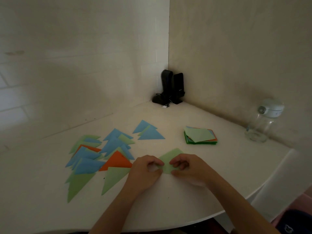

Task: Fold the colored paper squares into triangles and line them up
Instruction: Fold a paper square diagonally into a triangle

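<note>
Now, step in hand: a light green paper square (170,159) lies on the white tabletop (194,196) in front of the person, and both hands work on it; by my reading this is the start or the creasing of its diagonal fold.
Left hand: the left hand (145,171) has curled fingers and pinches the paper's left side between thumb and fingertips.
Right hand: the right hand (187,166) pinches the right side the same way, fingers curled over the edge.
Paper's state: its far corner shows beyond the knuckles (whether it is one layer or two is hidden by the hands).
Finished pieces: blue, green and orange folded triangles (101,156) lie to the left in overlapping rows, with a smaller group of triangles (147,130) farther back.
Supply: a stack of unfolded squares (200,136) sits well apart, toward the back right, so much folding remains.
Next move, as I judge it: corners must meet exactly, the crease be pressed flat, then the triangle go beside the near green triangle (114,179).
Bystanders: black speakers (170,88) in the corner and a clear jar with a white lid (263,120) at the right wall.
</note>
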Demonstrator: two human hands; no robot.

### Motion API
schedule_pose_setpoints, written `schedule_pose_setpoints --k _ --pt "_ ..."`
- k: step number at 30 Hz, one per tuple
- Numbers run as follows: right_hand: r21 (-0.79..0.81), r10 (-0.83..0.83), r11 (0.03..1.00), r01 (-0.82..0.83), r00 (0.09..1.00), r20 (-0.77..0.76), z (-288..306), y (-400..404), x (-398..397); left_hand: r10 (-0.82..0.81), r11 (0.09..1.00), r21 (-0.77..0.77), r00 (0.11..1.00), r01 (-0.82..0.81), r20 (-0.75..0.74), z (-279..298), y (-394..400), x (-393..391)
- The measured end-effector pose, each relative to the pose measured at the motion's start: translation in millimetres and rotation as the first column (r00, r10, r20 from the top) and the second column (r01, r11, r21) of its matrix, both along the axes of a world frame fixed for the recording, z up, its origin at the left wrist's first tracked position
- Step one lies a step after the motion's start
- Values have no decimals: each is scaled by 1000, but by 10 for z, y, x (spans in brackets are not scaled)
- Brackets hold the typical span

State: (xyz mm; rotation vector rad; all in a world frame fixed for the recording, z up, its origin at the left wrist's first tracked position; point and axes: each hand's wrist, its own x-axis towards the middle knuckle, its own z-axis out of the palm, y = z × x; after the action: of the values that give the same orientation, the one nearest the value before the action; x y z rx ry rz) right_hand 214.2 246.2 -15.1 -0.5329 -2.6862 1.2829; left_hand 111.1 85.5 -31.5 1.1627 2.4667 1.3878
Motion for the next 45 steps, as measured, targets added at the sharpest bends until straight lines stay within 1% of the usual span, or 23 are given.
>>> schedule_pose_setpoints --k 2,4,6,7,8,10,11,13,15,16,18,21,24,28,29,31,33,36,41,43,45 --pt "71 -22 997 23 1000 -15 2 -56 24 -21 1000 4 1000 21 11 4 -29 -4" --pt "208 -79 974 87 996 -45 -32 -154 25 -32 999 11 999 32 12 10 -44 0" --pt "385 -111 915 120 993 -47 -85 -262 19 -29 1000 3 1000 29 8 15 -62 15" --pt "448 -113 886 119 993 -41 -105 -305 20 -35 999 -3 999 35 -2 4 -73 18" --pt "473 -110 874 113 993 -35 -118 -328 22 -45 999 -8 999 45 -19 -12 -88 26" --pt "444 -82 893 81 997 -17 -109 -308 31 -71 997 0 993 71 -93 -35 -125 55" --pt "407 -54 912 56 998 -15 -91 -279 38 -83 996 15 983 87 -164 -43 -145 66" --pt "331 24 943 -16 1000 -19 -23 -212 57 -95 994 20 936 108 -340 -41 -167 71" --pt "283 104 955 -92 994 -25 60 -158 94 -84 996 -22 872 83 -482 -27 -158 44" --pt "273 131 955 -117 991 -36 91 -135 110 -71 997 -37 849 61 -523 -26 -151 32" --pt "292 152 948 -124 986 -73 123 -103 131 -41 998 -53 830 14 -556 -23 -140 32" --pt "339 120 939 -63 981 -151 86 -55 153 -47 993 -112 802 -25 -595 -31 -123 86" --pt "331 78 944 3 970 -230 -5 0 176 -45 991 -129 832 -32 -554 -50 -100 134" --pt "409 112 912 -25 975 -190 -91 8 219 -18 995 -94 889 -28 -457 -95 -86 160" --pt "425 98 905 -16 980 -171 -102 -10 219 -5 996 -82 901 -33 -434 -101 -85 157" --pt "429 52 902 37 980 -194 -149 -46 197 28 997 -61 914 -57 -404 -109 -80 142" --pt "434 -4 894 112 970 -242 -193 -80 160 80 993 -52 916 -109 -393 -117 -64 119" --pt "445 -75 881 162 975 -207 -198 -129 118 161 978 -64 910 -200 -381 -132 -37 101" --pt "468 -165 851 240 967 -196 -203 -206 50 250 944 -86 860 -319 -445 -169 62 123" --pt "454 -193 849 270 959 -208 -211 -221 43 264 935 -102 859 -340 -439 -161 82 122" --pt "435 -204 858 274 958 -201 -205 -220 57 247 930 -157 880 -332 -405 -135 81 105"
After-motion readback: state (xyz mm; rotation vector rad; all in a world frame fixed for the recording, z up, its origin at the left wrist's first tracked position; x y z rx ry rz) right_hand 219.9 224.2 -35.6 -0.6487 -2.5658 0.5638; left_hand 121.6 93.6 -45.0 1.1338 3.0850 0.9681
